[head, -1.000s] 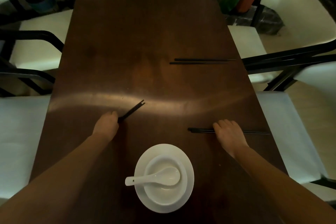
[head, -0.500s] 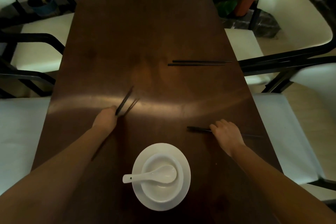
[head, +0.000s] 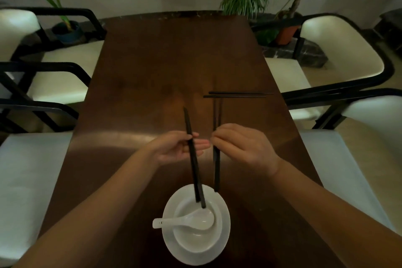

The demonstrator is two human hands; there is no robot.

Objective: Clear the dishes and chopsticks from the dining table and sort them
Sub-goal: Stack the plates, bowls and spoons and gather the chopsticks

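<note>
The left hand (head: 174, 148) pinches one pair of black chopsticks (head: 192, 156) between thumb and fingers, over the dark table (head: 152, 72). The right hand (head: 241, 146) pinches a second pair (head: 216, 167) with curled fingers. Both pairs are lifted, and their low ends hang over the white plate (head: 224, 233). A white bowl (head: 195, 239) sits on that plate, with a white spoon (head: 185, 221) in it. One more pair (head: 237, 94) lies flat farther up the table. So I think two pairs are picked up, and the third pair and the dishes are left to clear. I see no writing anywhere
</note>
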